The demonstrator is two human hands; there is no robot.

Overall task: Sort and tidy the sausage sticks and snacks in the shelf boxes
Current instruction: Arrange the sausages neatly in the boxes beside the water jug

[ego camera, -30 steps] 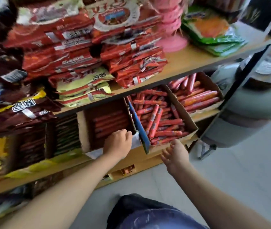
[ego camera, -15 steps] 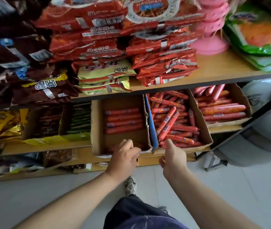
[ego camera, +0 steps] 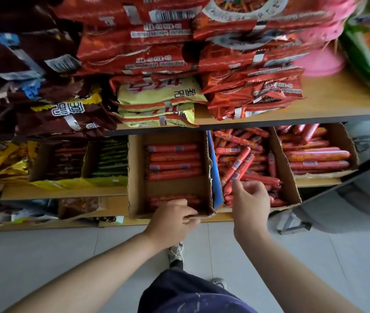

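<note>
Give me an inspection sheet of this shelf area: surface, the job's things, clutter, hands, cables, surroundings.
Surface: wooden lower shelf carrying open cardboard boxes.
Job's things: left box, sausage sticks in neat rows; middle box, jumbled sticks; right box, thicker sausages stacked.
Clutter: snack packets piled on the upper shelf.
Grippers: left hand at left box's front wall, fingers curled, grip unclear; right hand over middle box, fingers loosely curled, nothing seen held.
Cables: nothing seen.
Surroundings: tiled floor, grey container at right.
</note>
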